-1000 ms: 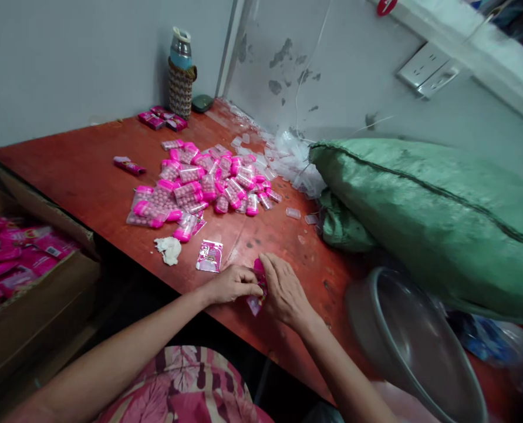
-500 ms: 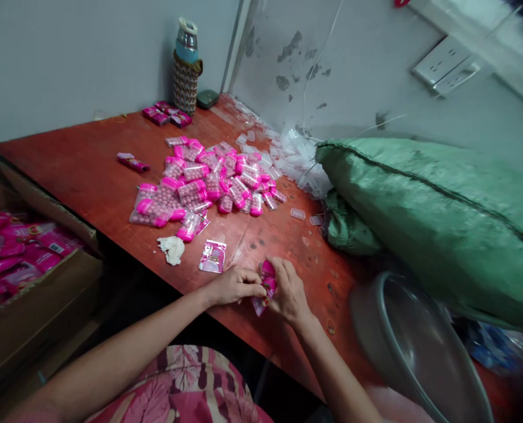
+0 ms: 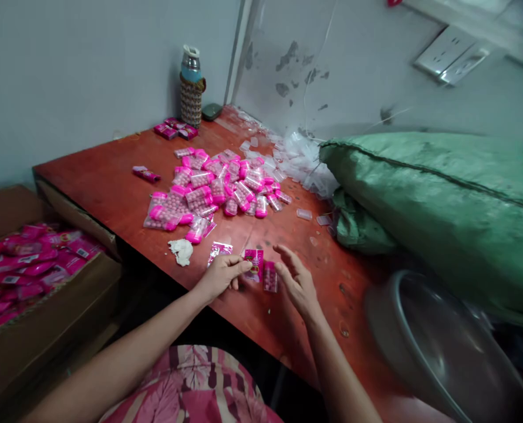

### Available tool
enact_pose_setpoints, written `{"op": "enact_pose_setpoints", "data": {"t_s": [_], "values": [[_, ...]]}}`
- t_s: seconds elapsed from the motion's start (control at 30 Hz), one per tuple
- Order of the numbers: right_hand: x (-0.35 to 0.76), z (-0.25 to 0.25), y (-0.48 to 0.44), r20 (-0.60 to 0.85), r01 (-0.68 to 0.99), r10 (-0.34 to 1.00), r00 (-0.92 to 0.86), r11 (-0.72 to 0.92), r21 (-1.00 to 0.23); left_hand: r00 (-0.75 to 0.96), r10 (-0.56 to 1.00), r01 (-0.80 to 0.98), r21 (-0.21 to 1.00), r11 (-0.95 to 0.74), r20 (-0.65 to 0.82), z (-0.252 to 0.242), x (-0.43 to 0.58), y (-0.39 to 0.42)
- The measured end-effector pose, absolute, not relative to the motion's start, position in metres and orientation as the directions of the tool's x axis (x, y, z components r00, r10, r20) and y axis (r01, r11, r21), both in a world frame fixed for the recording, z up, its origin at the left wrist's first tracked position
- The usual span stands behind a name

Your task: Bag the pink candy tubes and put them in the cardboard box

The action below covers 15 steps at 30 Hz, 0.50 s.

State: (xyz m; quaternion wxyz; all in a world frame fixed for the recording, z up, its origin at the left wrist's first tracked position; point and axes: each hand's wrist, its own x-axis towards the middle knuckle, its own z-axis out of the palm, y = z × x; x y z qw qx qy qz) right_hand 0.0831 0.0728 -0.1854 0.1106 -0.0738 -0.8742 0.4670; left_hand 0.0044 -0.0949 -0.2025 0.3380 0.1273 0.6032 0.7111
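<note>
My left hand [image 3: 222, 276] pinches a pink printed packet [image 3: 255, 261] between thumb and fingers, just above the table. Beside that packet is a small clear candy box with a pink top [image 3: 270, 277], pink balls showing inside. My right hand [image 3: 297, 281] is open to the right of the box, fingers apart; whether its thumb touches the box I cannot tell. Another pink packet [image 3: 219, 251] lies partly hidden behind my left hand. Farther back, several pink-capped clear boxes of pink balls [image 3: 217, 188] form a heap.
A crumpled white wad [image 3: 181, 251] lies near the edge of the red table [image 3: 89, 170]. Right are a green sack [image 3: 419, 194], a grey basin [image 3: 402, 329] and clear plastic pieces [image 3: 303, 158]. A bottle in a knitted cover [image 3: 191, 97] stands behind; a carton [image 3: 63, 299] holds pink packs.
My right hand has let go of the pink packet and opened, drawing slightly right. The packet now faces up in my left hand, with the small candy box visible beside it. The view has shifted slightly.
</note>
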Motion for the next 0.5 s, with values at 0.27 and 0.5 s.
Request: {"op": "enact_pose_setpoints", "data": {"t_s": [0.27, 0.5], "values": [[0.099, -0.180, 0.077, -0.002, 0.414, 0.515, -0.857, 0.687, -0.597, -0.765, 0.524, -0.536, 0.822, -0.192, -0.375, -0.198, 0.005, -0.096], [0.107, -0.198, 0.066, -0.093, 0.505, 0.522, -0.848, 0.740, -0.445, -0.707, 0.515, -0.703, 0.567, -0.430, -0.485, -0.195, 0.006, -0.092]]}}
